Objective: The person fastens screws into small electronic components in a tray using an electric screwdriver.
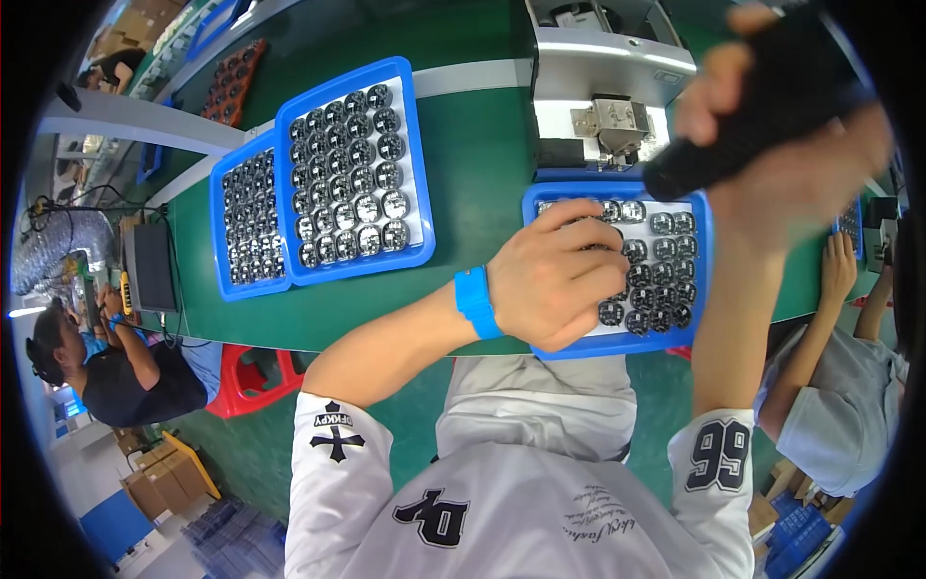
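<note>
A blue tray (637, 344) lies at the table's near edge in front of me, lined in white and filled with rows of shiny black round parts (665, 249). My left hand (555, 275), with a blue wristband (475, 302), reaches over the tray's left half. Its fingers curl down among the parts, and whatever they pinch is hidden beneath them. Raised above the tray's right side, my right hand (810, 188) grips a black handheld tool (752, 111) with a tapered nose pointing down and left. Motion blurs this hand and the tool, so the tool's exact kind is unclear.
Two overlapping blue trays (422, 217) of similar parts sit to the left. Behind my tray stands a machine with a metal fixture (617, 124). An orange tray (234, 82) lies far left. Co-workers sit at left (135, 372) and right (834, 396); a red stool (253, 378) is below.
</note>
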Demonstrator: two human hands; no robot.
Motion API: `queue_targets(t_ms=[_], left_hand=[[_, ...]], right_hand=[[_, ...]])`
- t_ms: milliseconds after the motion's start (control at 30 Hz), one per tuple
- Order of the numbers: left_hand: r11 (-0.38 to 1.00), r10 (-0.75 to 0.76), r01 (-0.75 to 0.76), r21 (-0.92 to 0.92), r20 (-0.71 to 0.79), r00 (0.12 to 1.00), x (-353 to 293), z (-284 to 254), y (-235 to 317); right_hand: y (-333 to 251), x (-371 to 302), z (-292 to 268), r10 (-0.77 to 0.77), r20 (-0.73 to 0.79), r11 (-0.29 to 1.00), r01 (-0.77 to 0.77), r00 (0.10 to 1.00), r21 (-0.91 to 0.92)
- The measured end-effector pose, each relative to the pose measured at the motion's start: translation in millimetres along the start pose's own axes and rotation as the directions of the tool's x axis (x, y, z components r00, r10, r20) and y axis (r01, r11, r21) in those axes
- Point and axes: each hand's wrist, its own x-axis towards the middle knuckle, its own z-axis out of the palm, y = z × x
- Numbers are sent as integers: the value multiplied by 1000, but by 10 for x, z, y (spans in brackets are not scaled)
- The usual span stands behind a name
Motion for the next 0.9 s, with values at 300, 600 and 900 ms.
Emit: queue_targets(t_ms=[300, 600, 900], left_hand=[[1000, 1, -3, 20, 75, 997, 102, -18, 53], [1000, -3, -2, 20, 216, 976, 120, 82, 152], [997, -48, 33, 63, 268, 962, 138, 116, 159]], right_hand=[[-164, -846, -514, -16, -74, 968, 33, 997, 247], [158, -1067, -514, -69, -160, 951, 114, 985, 288], [281, -1027, -451, -74, -130, 960, 106, 989, 260]])
